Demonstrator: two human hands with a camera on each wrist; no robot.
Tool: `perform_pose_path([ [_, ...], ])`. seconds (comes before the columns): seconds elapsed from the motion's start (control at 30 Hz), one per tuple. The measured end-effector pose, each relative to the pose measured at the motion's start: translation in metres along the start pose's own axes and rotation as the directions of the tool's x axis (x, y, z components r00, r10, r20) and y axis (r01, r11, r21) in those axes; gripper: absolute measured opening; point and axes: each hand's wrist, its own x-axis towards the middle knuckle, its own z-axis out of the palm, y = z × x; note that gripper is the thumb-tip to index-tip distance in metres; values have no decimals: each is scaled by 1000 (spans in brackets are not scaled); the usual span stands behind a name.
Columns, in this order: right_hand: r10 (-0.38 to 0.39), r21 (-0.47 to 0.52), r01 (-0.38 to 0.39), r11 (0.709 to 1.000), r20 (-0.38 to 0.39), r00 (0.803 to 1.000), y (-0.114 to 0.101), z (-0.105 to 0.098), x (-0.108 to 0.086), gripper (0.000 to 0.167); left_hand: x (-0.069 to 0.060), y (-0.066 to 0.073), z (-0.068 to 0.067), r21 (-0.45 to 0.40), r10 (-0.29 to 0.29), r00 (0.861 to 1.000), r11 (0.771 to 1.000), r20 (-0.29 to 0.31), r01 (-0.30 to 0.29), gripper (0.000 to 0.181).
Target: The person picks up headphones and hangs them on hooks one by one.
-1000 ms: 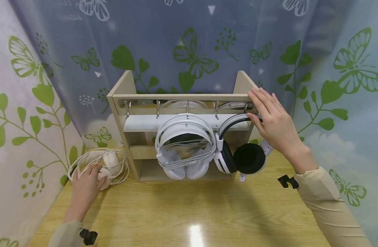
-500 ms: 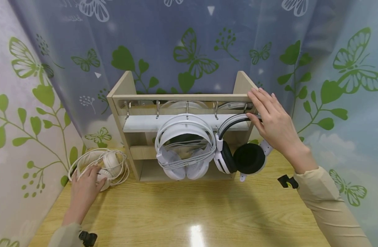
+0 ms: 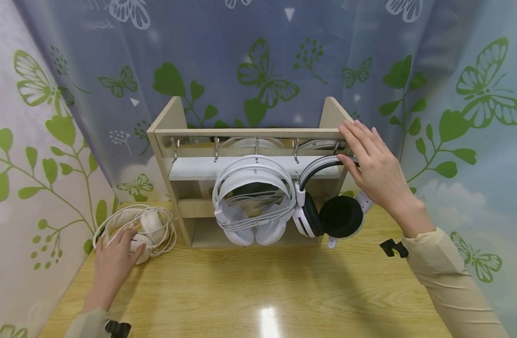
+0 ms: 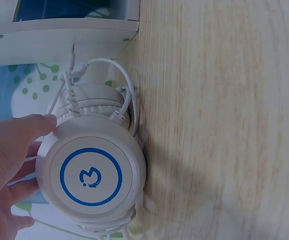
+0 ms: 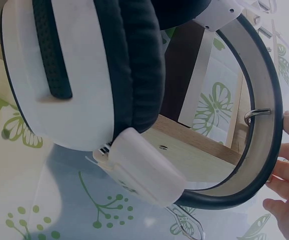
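Observation:
At the far left, white headphones (image 3: 153,226) with a loosely looped white cable lie on the table. My left hand (image 3: 113,257) is at their near ear cup (image 4: 91,175); the thumb meets its edge, and the other fingers are spread and partly hidden behind it. My right hand (image 3: 375,164) rests with extended fingers on the right end of the wooden rack (image 3: 241,133). Its thumb lies by the headband of the black-and-white headphones (image 3: 307,218), which hang on a hook at the rack's right. In the right wrist view, fingertips (image 5: 287,119) touch that headband.
White headphones (image 3: 256,220) with a bundled cable hang from the rack's middle hook. Other metal hooks (image 3: 216,150) line the bar. Below it are a white shelf (image 3: 190,169) and lower compartments. The wooden table (image 3: 224,291) extends in front; patterned curtains surround it.
My left hand has shifted very slightly down and left at the white headphones. The right hand and the hanging headphones have stayed in place.

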Motion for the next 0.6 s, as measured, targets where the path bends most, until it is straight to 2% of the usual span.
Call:
perform_pose_path([
  [0.3,-5,0,5,1000,-1,1000,0,0,0,68,-6,0,0,-7,10,999,1000,-53,-10,48],
  [0.6,0,0,0,1000,6,1000,1,0,0,67,-12,0,-3,-28,14,998,1000,-59,-15,47],
])
